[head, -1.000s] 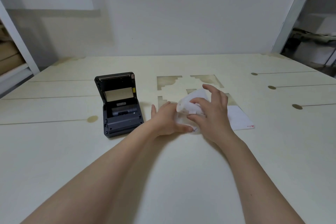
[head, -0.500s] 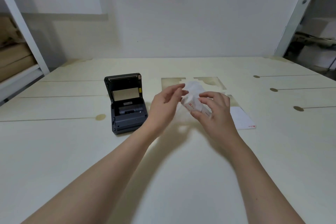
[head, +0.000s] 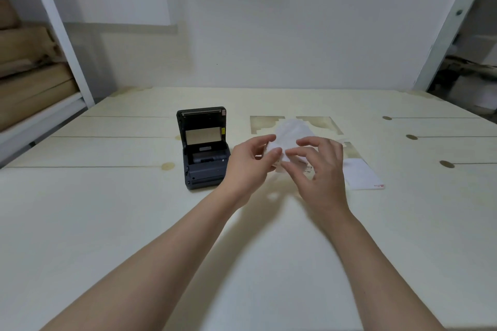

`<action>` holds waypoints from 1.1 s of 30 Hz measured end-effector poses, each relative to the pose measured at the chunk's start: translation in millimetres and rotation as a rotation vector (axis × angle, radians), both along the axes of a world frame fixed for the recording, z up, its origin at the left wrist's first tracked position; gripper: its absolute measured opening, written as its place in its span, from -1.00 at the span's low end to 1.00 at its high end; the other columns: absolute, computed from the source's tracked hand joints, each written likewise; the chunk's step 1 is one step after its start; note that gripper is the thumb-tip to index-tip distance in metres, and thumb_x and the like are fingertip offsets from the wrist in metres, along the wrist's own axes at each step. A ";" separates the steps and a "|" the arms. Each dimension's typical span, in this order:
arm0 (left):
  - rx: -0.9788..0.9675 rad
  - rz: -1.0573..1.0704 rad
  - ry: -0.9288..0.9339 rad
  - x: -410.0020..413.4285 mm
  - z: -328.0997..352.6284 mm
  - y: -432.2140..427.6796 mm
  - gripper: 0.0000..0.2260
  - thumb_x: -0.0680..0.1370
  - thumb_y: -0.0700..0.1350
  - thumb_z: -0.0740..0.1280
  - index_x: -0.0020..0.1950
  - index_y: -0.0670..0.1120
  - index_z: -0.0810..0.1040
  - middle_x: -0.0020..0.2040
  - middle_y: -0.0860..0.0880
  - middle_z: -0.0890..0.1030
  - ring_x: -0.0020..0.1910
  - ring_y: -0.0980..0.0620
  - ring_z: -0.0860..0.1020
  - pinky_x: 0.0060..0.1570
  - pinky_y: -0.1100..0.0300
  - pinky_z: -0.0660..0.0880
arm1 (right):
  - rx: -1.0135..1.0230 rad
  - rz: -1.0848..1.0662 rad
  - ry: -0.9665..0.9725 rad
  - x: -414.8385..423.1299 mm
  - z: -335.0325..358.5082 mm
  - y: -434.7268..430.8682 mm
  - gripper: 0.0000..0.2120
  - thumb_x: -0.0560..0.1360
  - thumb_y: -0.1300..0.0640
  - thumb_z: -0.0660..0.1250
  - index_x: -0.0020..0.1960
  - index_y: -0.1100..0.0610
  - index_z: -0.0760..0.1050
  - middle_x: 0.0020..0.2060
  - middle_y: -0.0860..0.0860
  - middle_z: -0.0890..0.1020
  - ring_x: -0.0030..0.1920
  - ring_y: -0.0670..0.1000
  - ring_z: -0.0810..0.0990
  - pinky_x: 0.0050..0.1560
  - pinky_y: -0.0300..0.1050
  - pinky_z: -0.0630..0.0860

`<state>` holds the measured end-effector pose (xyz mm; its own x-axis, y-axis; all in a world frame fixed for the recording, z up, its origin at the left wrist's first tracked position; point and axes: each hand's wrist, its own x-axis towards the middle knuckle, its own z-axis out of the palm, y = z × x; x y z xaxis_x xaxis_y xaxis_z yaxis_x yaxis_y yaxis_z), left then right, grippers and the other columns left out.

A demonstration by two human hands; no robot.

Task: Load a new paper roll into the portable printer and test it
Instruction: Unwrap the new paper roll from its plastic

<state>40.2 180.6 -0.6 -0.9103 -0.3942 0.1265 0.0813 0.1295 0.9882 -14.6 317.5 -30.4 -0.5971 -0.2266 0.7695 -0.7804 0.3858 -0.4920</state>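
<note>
A dark grey portable printer (head: 205, 158) stands on the pale table (head: 107, 217) with its lid swung up and its paper bay showing. To its right, both hands hold a white paper roll in a crinkly clear wrapper (head: 289, 133) a little above the table. My left hand (head: 251, 162) pinches the wrapper's left side with thumb and fingers. My right hand (head: 320, 169) pinches its right side, fingers spread. Most of the roll is hidden by the wrapper and my fingers.
A flat white packet with a small red mark (head: 361, 176) lies on the table just right of my right hand. Worn brownish patches (head: 265, 123) mark the tabletop behind the hands. White shelf posts stand at the far left (head: 57, 29) and far right.
Both hands have lifted the wrapped roll off the table and now hold it higher, pinching the wrapper from both sides. The printer has not moved.
</note>
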 end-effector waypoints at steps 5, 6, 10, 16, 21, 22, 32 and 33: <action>0.044 0.002 -0.013 8.3 -4.4 -1.0 -0.70 0.57 -0.16 0.39 0.31 -0.05 0.57 0.20 -0.21 0.62 -0.12 -0.03 0.65 0.09 0.10 0.62 | 0.007 0.021 -0.037 6.7 -3.7 -4.1 -0.95 0.45 0.27 0.44 -0.12 0.16 0.63 0.00 0.07 0.61 0.12 -0.07 0.35 -0.01 -0.57 0.30; 0.066 0.005 -0.015 9.1 -5.2 -0.7 -0.71 0.57 -0.16 0.39 0.30 -0.05 0.57 0.20 -0.22 0.61 -0.11 -0.04 0.65 0.11 0.09 0.62 | 0.020 0.021 -0.036 6.8 -4.3 -3.9 -0.95 0.45 0.27 0.42 -0.14 0.16 0.62 0.00 0.05 0.61 0.12 -0.08 0.34 -0.01 -0.55 0.30; 0.133 0.035 -0.018 8.0 -7.4 -1.6 -0.72 0.59 -0.18 0.36 0.31 -0.10 0.56 0.16 -0.21 0.62 -0.10 0.00 0.63 0.11 0.08 0.62 | 0.015 0.060 -0.009 9.0 -2.7 -3.0 -0.95 0.48 0.26 0.36 -0.12 0.16 0.58 0.00 0.00 0.61 0.13 -0.01 0.40 0.11 -0.43 0.29; 0.178 0.172 0.003 7.3 -11.6 -20.0 -0.70 0.58 -0.20 0.36 0.32 -0.14 0.56 0.12 -0.15 0.64 -0.01 -0.03 0.65 0.11 0.05 0.63 | -0.295 -0.030 -0.230 -2.6 7.5 2.3 -0.92 0.54 0.24 0.31 -0.07 0.09 0.53 0.08 -0.04 0.56 0.20 0.00 0.41 0.22 -0.13 0.39; 0.165 0.239 0.004 7.8 -12.0 -38.5 -0.67 0.57 -0.19 0.37 0.34 -0.12 0.55 0.22 -0.15 0.63 0.11 -0.07 0.65 0.06 0.12 0.63 | -0.200 -0.132 -0.407 -32.1 32.0 -6.8 -0.92 0.57 0.13 0.30 0.00 0.07 0.56 0.24 0.01 0.52 0.36 0.05 0.29 0.32 -0.11 0.32; 0.160 0.248 0.007 8.2 -11.9 -41.6 -0.67 0.57 -0.18 0.37 0.34 -0.11 0.55 0.22 -0.13 0.63 0.11 -0.07 0.66 0.00 0.20 0.64 | -0.141 -0.154 -0.450 -39.5 34.1 -11.2 -0.89 0.56 0.12 0.30 0.01 0.09 0.59 0.26 0.04 0.52 0.38 0.07 0.27 0.36 -0.04 0.30; 0.234 0.240 0.011 18.7 -9.7 -60.4 -0.69 0.57 -0.17 0.38 0.32 -0.11 0.58 0.18 -0.13 0.66 0.09 -0.01 0.66 0.11 0.06 0.63 | 0.413 -0.609 -0.659 -64.7 -2.3 -29.7 -0.73 0.52 0.09 0.23 0.07 0.13 0.66 0.15 0.23 0.57 0.22 0.29 0.44 0.20 0.06 0.37; 0.241 0.232 0.008 19.3 -10.8 -60.5 -0.68 0.57 -0.17 0.38 0.33 -0.11 0.57 0.19 -0.13 0.65 0.10 -0.01 0.66 0.11 0.07 0.63 | 0.424 -0.626 -0.656 -61.7 -5.3 -29.9 -0.75 0.51 0.09 0.26 0.07 0.13 0.66 0.15 0.23 0.56 0.22 0.28 0.44 0.20 0.06 0.36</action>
